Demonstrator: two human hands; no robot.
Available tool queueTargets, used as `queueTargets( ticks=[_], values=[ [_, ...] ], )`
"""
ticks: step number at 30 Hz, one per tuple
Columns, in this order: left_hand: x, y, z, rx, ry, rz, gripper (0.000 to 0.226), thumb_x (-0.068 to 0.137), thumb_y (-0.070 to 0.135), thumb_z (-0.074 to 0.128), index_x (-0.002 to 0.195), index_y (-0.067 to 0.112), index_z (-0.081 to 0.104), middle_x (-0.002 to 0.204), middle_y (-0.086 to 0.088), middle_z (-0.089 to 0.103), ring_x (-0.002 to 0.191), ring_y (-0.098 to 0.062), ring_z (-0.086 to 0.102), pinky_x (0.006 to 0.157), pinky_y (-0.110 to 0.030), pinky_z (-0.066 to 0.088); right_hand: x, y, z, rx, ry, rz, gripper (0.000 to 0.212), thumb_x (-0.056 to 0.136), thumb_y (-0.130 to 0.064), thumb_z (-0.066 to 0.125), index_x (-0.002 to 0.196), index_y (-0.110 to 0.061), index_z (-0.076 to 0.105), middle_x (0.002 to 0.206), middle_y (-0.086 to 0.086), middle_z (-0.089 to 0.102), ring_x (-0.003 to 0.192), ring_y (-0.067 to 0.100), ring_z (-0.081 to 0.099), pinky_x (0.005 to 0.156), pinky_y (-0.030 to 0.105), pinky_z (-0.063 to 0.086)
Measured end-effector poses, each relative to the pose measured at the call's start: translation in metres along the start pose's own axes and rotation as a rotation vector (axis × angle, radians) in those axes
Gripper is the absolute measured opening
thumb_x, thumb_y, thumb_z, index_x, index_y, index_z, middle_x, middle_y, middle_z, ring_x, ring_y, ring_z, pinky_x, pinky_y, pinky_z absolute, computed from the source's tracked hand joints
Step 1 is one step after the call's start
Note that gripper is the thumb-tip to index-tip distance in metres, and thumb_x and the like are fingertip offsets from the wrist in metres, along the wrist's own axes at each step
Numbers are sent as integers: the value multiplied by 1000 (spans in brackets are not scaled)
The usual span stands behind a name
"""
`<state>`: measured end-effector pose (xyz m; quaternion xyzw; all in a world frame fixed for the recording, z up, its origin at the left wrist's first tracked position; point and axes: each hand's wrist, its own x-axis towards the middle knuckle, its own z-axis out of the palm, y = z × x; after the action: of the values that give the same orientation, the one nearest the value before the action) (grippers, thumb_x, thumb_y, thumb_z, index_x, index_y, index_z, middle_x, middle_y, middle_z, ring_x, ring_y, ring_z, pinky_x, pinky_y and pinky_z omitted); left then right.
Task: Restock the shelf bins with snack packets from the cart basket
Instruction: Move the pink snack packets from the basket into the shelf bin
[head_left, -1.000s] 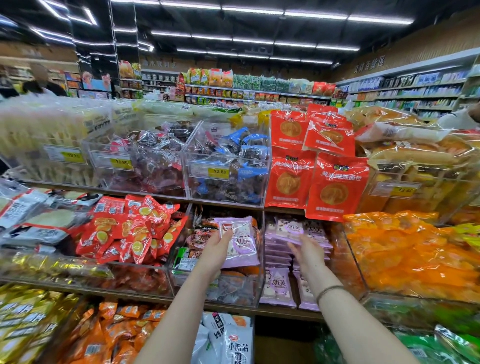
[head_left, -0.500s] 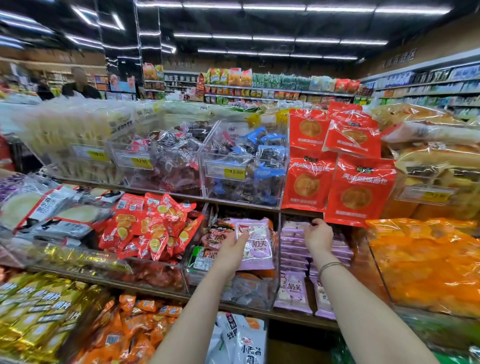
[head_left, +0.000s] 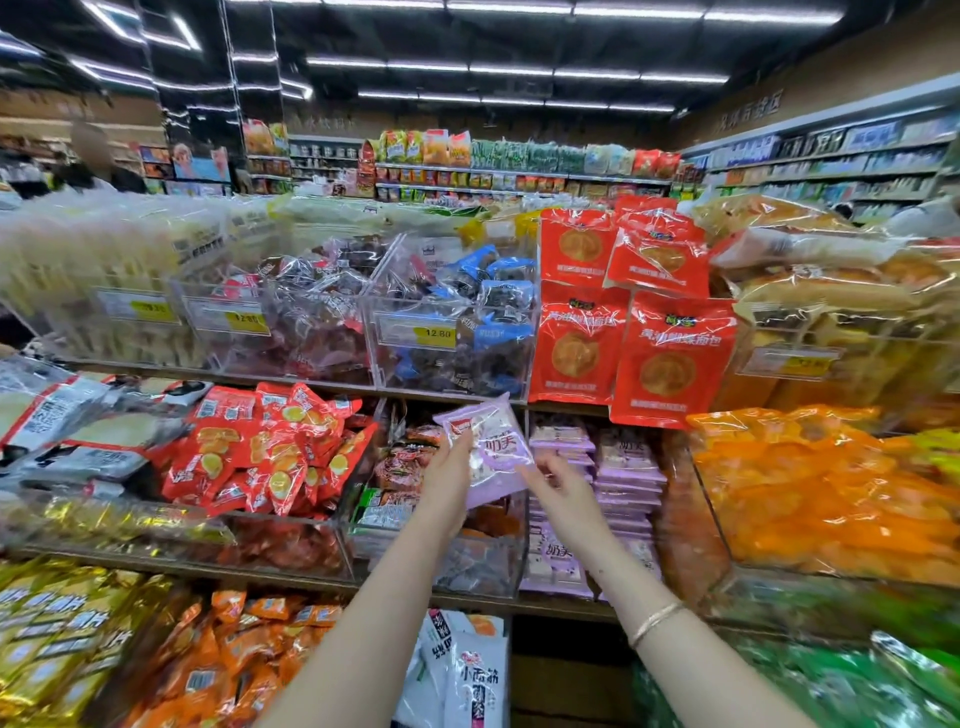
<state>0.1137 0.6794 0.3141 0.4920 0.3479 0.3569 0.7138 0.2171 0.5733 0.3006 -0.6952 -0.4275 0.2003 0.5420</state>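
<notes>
Head view: both forearms reach forward to the middle shelf. Left hand (head_left: 447, 483) raised, fingers curled, gripping a purple snack packet (head_left: 500, 441) tilted above a clear bin (head_left: 441, 569). Right hand (head_left: 571, 493) open, fingers straight, tips at the packet's lower right edge; contact unclear. Bracelet (head_left: 655, 621) on right wrist. Purple packet stack (head_left: 626, 475) just right of it.

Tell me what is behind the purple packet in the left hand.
Around the purple packet, gripped by the left hand, a clear bin of brown-red packets shows, with stacked purple packets to its right. Whatever lies straight behind the packet is covered.
</notes>
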Motion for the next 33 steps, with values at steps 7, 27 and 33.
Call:
queueTargets(
  ticks=[7, 27, 33],
  values=[
    [-12, -23, 17, 685, -70, 529, 32, 97, 49, 38, 105, 22, 54, 102, 4, 60, 95, -15, 57, 70, -17, 38, -8, 14, -14, 643, 123, 238, 11, 88, -6, 60, 98, -11, 59, 70, 10, 62, 50, 15, 58, 45, 22, 45],
    [-20, -42, 17, 1416, -69, 688, 46, 89, 44, 40, 125, 15, 41, 67, 5, 42, 59, -16, 45, 42, -26, 26, 53, 57, -88, 1145, 587, 501, 12, 95, -3, 49, 106, -6, 52, 133, 22, 49, 108, 18, 54, 95, 28, 48],
    [-19, -43, 16, 1383, -77, 684, 35, 89, 41, 41, 114, 16, 43, 64, 6, 41, 52, -9, 40, 41, -25, 24, 55, 60, -88, 1114, 580, 418, 54, 98, -6, 43, 146, 4, 21, 150, 18, 32, 138, 24, 34, 115, 29, 28]
  ],
)
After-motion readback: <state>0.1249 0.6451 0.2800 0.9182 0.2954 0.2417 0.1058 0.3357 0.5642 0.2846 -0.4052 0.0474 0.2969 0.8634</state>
